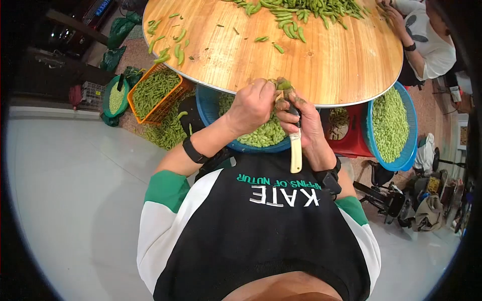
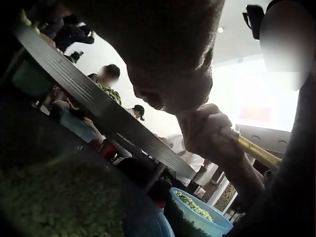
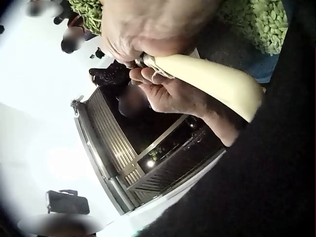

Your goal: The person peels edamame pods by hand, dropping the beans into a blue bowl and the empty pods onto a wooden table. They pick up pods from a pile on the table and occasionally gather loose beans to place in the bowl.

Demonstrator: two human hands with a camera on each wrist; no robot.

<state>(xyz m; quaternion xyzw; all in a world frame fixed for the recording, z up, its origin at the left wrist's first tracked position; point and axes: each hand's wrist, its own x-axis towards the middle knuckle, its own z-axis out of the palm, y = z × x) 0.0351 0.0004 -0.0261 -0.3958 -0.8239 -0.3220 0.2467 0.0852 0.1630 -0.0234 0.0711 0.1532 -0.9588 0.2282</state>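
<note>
Both hands meet at the near edge of the round wooden table. My right hand grips a knife with a cream handle, which points down toward the body. Fingers of my left hand pinch a green pod beside the right thumb. In the left wrist view the left hand is dark and close, touching or overlapping the right hand. The handle looks large in the right wrist view, under the right hand, with the left hand behind. The blade is mostly hidden.
Pods are heaped at the table's far side. Below the edge stand blue basins of shelled beans, an orange crate of pods, a red stool and a green basin. Another person sits at right.
</note>
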